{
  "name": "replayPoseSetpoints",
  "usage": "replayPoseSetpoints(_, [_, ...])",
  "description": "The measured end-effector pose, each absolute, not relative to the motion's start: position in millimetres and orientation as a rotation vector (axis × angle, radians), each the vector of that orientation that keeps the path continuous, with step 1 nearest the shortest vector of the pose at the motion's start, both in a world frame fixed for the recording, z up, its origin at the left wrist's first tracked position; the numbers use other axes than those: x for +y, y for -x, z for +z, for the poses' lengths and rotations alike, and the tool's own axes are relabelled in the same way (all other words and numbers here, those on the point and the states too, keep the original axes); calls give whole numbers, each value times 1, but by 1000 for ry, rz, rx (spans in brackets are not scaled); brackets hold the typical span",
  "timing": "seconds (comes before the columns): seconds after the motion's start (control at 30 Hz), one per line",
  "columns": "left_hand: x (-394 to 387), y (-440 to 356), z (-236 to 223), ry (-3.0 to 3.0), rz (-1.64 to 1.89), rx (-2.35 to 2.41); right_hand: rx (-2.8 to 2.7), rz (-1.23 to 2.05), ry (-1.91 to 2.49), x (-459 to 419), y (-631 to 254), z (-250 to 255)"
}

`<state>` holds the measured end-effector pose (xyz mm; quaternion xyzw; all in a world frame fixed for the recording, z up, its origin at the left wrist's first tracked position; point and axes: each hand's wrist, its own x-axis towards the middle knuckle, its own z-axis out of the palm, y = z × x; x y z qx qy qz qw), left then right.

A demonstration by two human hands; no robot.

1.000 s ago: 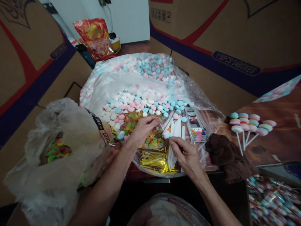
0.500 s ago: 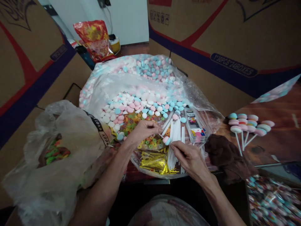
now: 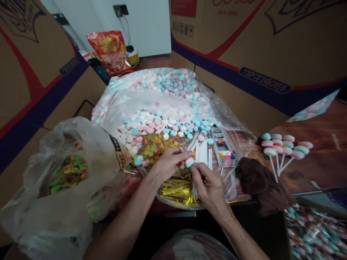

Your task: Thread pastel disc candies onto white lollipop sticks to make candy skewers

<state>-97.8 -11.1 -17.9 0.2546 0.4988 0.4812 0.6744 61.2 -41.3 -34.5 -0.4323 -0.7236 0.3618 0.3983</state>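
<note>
My left hand [image 3: 170, 164] is closed on a thin white stick with pastel candy discs [image 3: 189, 162] in pink, white and blue at its near end. My right hand [image 3: 208, 182] is closed, its thumb and forefinger pressed together at the lower edge of those discs. Beneath and beyond my hands lie loose pastel candy discs [image 3: 165, 124], gummy rings [image 3: 151, 146], white sticks [image 3: 202, 153] and a pack of gold twist ties [image 3: 177, 189]. A clear plastic case [image 3: 223, 148] sits right of the sticks.
Finished candy lollipops [image 3: 284, 146] lie on the table at right, beside a brown cloth [image 3: 261, 184]. A box of wrapped candies [image 3: 314, 231] stands lower right. A plastic bag of gummy rings [image 3: 67, 180] is at left. Large cartons [image 3: 244, 47] rise behind, near a red bag [image 3: 110, 52].
My right hand has moved slightly left and down, closing in on the candy discs. My left hand has shifted right and down, its fingers now nearer the discs.
</note>
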Motion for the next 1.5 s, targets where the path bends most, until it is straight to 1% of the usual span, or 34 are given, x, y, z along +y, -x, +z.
replayPoseSetpoints(0.1, [-13,85,-21,-541,1132,1107,-1794,898,1127,-38,-58,-39])
replayPoseSetpoints(0.2, [-5,75,-23,-678,1118,1126,-1694,912,1158,-30,-61,-44])
replayPoseSetpoints(0.3, [13,74,-25,-1002,1136,1322,-1625,853,1240,-18,-72,-47])
replayPoseSetpoints(0.37, [28,78,-27,-1381,1140,1563,-1610,803,1299,-12,-82,-50])
replayPoseSetpoints(0.4, [36,80,-28,-1587,1093,1681,-1604,796,1317,-10,-87,-51])
replayPoseSetpoints(0.47, [48,84,-29,-1929,880,1846,-1590,815,1334,-9,-93,-55])
replayPoseSetpoints(0.53, [55,86,-31,-2118,640,1941,-1582,835,1339,-11,-95,-61])
replayPoseSetpoints(0.6, [59,86,-32,-2169,496,2008,-1585,856,1337,-14,-94,-65])
replayPoseSetpoints(0.67, [59,85,-33,-2148,469,2041,-1586,876,1330,-16,-91,-69])
replayPoseSetpoints(0.73, [58,84,-33,-2093,540,2045,-1585,892,1323,-17,-90,-70])
replayPoseSetpoints(0.87, [58,86,-30,-1935,801,2050,-1591,896,1335,-16,-88,-68])
replayPoseSetpoints(0.93, [62,87,-28,-1924,850,2058,-1593,889,1342,-15,-88,-66])
replayPoseSetpoints(1.0, [69,88,-27,-2018,804,2034,-1589,890,1334,-15,-87,-65])
replayPoseSetpoints(1.1, [79,86,-29,-2262,603,1967,-1589,883,1325,-16,-87,-66])
replayPoseSetpoints(1.2, [82,83,-32,-2396,432,2002,-1604,857,1324,-16,-87,-66])
replayPoseSetpoints(1.33, [75,83,-33,-2406,437,2084,-1614,866,1332,-16,-87,-65])
replayPoseSetpoints(1.5, [63,84,-33,-2535,338,1952,-1604,874,1326,-16,-87,-67])
